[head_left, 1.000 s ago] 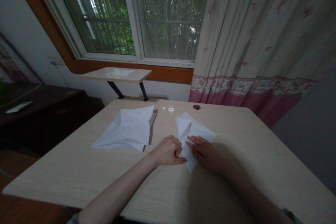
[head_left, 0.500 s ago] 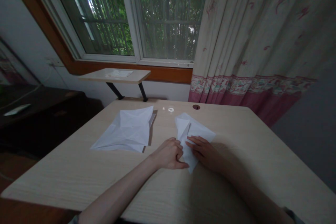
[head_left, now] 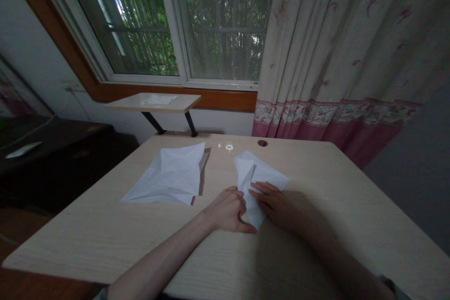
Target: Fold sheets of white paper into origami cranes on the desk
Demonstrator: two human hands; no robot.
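Note:
A folded sheet of thin white paper lies on the desk in front of me, with a raised crease near its upper left. My left hand is at its left edge, the fingers curled onto the paper and the thumb stretched to its lower tip. On the paper's right part rests my right hand, palm down, fingers stretched out and slightly apart. To the left is a separate stack of creased white paper sheets, touched by neither hand.
The light wooden desk has a round cable hole at its back edge. A small raised shelf on black legs holds crumpled white paper. Behind are a window and a patterned curtain. A dark table stands left.
My left hand has shifted slightly down and right, its thumb now at the paper's lower tip. My right hand and the paper stay in place.

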